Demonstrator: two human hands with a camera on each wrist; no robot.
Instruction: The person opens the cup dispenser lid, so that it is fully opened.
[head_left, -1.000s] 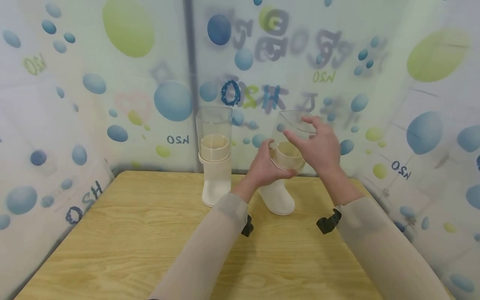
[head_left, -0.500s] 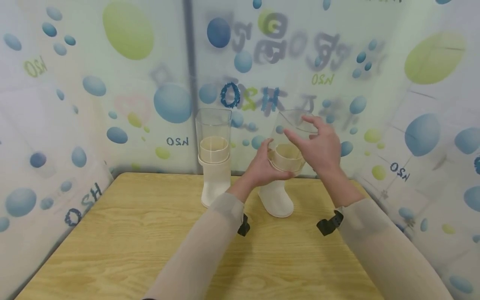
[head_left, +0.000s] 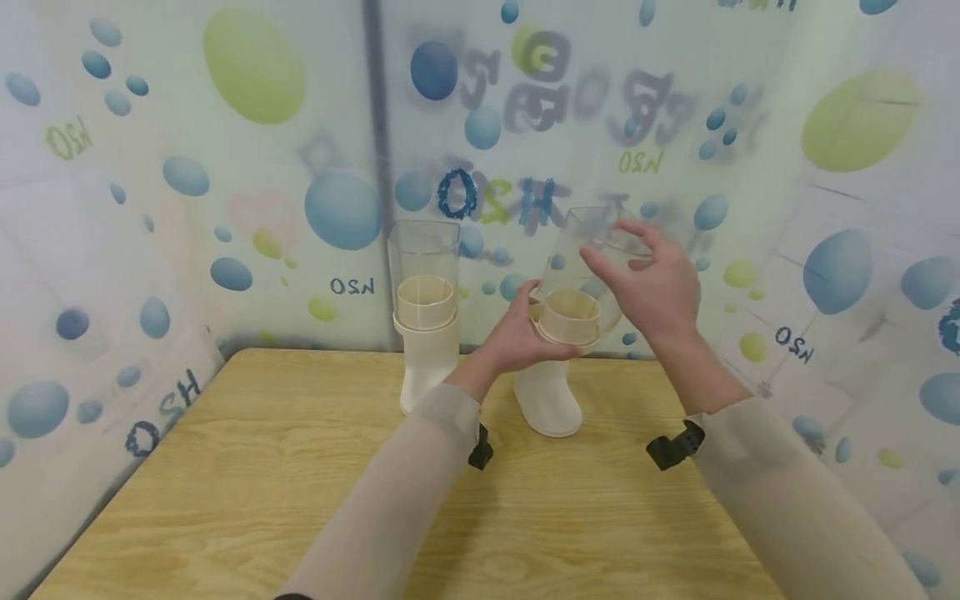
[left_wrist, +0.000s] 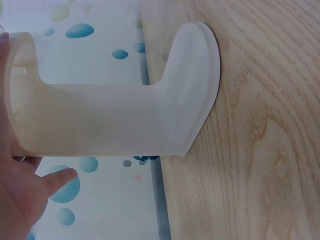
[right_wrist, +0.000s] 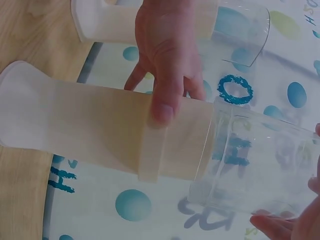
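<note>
A cream boot-shaped base (head_left: pixel 550 404) stands on the table, its round collar gripped by my left hand (head_left: pixel 517 337). In the right wrist view the left thumb (right_wrist: pixel 164 107) presses on that collar. Above it, my right hand (head_left: pixel 663 287) holds a clear plastic container (head_left: pixel 573 262) between thumb and fingers. The container leans to the right, and its lower edge overlaps the cream inner ring (head_left: pixel 568 317) in this view. The left wrist view shows the base's neck and foot (left_wrist: pixel 187 85) on the wood, with part of the left hand (left_wrist: pixel 20 195) at the collar.
To the left stands a matching cream boot-shaped base (head_left: pixel 430 367) with its clear container (head_left: pixel 426 246) seated on top. Both are near the back edge of the wooden table (head_left: pixel 300 467). A patterned curtain (head_left: pixel 270 192) with blue and green dots hangs close behind and at the sides.
My right hand has moved slightly up and to the right with the clear container, which shifts off-centre from the collar. The left hand keeps its grip on the base.
</note>
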